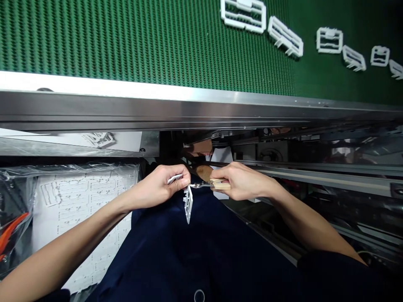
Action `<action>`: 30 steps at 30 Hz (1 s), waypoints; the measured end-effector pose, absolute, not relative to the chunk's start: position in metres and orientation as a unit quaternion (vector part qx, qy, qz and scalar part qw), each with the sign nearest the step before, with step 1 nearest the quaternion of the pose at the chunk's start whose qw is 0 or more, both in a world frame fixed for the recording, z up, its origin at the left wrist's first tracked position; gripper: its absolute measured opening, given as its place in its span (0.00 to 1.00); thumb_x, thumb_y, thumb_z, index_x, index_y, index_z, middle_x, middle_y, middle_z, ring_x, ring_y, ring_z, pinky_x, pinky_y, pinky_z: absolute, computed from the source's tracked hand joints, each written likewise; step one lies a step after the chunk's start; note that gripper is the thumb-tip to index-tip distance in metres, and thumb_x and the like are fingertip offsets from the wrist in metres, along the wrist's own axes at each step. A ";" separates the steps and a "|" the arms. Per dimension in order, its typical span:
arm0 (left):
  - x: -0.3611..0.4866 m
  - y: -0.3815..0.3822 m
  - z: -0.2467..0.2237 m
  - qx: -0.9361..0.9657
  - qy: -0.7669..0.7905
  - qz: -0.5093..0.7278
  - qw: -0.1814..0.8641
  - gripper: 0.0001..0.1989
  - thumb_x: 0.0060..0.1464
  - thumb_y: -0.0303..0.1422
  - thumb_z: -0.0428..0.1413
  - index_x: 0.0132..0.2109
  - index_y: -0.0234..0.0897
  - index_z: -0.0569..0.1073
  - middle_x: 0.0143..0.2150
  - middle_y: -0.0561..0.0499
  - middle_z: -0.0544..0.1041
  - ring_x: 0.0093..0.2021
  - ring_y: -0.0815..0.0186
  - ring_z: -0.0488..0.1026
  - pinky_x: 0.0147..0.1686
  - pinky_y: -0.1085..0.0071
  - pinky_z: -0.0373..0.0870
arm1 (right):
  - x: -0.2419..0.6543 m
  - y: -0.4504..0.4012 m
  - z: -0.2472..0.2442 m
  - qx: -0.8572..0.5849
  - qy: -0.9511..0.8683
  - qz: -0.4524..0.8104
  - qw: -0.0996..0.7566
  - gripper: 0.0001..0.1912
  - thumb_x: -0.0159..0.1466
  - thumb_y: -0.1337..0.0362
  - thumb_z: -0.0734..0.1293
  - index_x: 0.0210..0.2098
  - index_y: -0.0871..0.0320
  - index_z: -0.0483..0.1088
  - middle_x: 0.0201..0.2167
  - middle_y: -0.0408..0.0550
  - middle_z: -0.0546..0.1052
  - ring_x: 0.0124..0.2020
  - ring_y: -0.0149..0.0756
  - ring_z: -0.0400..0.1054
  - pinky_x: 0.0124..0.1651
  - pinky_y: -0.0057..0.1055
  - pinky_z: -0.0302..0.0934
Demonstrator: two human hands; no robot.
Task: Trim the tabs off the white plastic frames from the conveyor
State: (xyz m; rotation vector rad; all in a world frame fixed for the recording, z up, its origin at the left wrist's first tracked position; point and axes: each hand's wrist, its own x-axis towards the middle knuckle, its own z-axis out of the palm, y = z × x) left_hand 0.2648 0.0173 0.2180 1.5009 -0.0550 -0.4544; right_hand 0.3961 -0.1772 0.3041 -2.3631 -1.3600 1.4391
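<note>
My left hand (163,184) pinches a white plastic frame (188,205), which hangs down edge-on below the fingertips in front of my dark blue clothing. Another white piece shows between thumb and forefinger; whether it joins the frame I cannot tell. Wrapped round the pale yellow handles of small pliers (221,183) is my right hand (242,181). The metal jaws point left and meet the frame's upper end beside my left fingertips. Whether the jaws are closed on the plastic is too small to tell.
Across the top runs a green ribbed conveyor belt (126,37) with a metal edge rail (157,94). White frames (244,16) lie in pairs along its right side. At lower left, plastic film covers a sheet with white parts (50,195), beside an orange-handled object (11,233).
</note>
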 end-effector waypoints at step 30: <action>0.255 -0.004 0.185 0.460 0.055 -0.232 0.855 0.22 0.52 0.36 0.59 0.54 0.36 0.71 0.41 0.48 0.75 0.42 0.61 0.69 0.43 0.67 0.66 | 0.333 -0.155 0.267 -0.807 -0.149 0.364 0.440 0.09 0.57 0.61 0.67 0.34 0.57 0.64 0.27 0.39 0.69 0.28 0.27 0.65 0.33 0.24 0.59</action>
